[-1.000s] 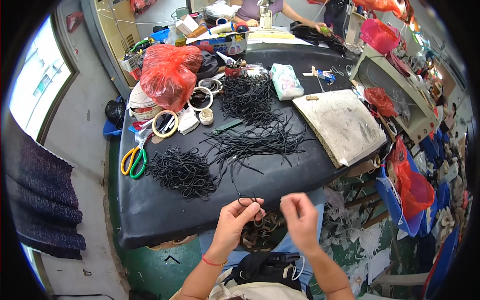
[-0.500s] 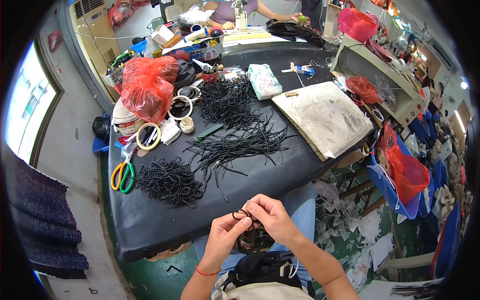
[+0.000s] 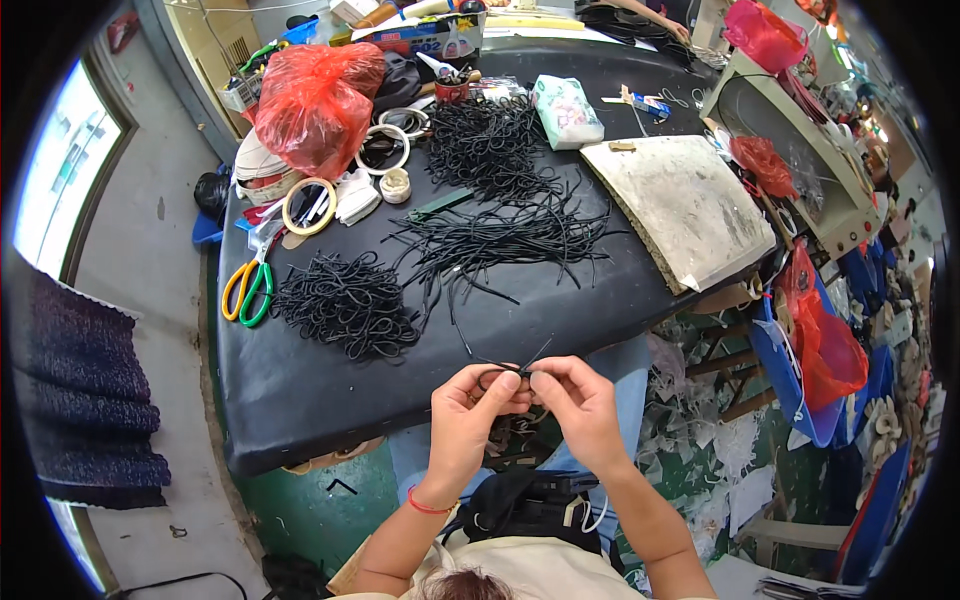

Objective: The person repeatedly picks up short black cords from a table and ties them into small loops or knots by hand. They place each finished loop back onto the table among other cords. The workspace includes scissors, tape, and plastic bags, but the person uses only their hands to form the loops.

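A cream top point(image 3: 535, 572) and blue trousers point(image 3: 622, 395) are worn — plus 1 red left-wrist bracelet point(image 3: 428, 508).

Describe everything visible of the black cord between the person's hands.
The black cord is thin, dark and flexible-looking; its exact material can't be told. It is pinched between thumb and fingers of both the left hand and the right hand. A curved loop shows by the left fingertips, and thin lengths poke out above the hands, one slanting up to the right. It is held around the near edge of the black table. Fingers hide part of it, so whether it is knotted is unclear.
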